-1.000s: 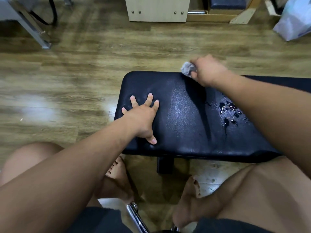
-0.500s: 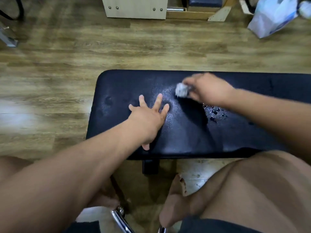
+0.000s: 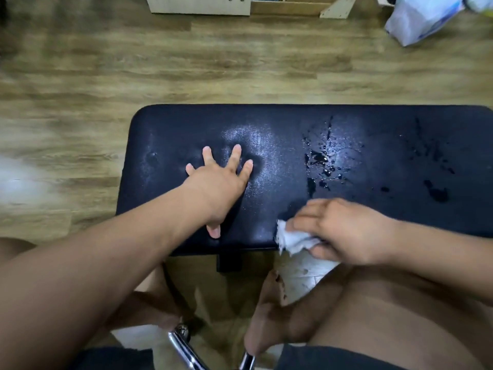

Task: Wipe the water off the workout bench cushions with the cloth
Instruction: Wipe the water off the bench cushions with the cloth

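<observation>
Near edge of cushion (image 3: 170, 134): right hand (image 3: 344, 231) pinches the bunched white cloth (image 3: 292, 240), which overhangs the edge.
Toward left end: left hand (image 3: 218, 188) presses flat, fingers spread, likely for balance.
Water (image 3: 318, 158): beads mid-cushion and toward the right end, unwiped.
Room: open cushion rightward for strokes.

The left hand (image 3: 216, 188) is lying flat on the left half of the bench surface (image 3: 170, 129), the right hand (image 3: 344, 231) is holding the cloth (image 3: 293, 240) at its near edge, and water drops (image 3: 320, 158) are sitting behind that hand.
</observation>
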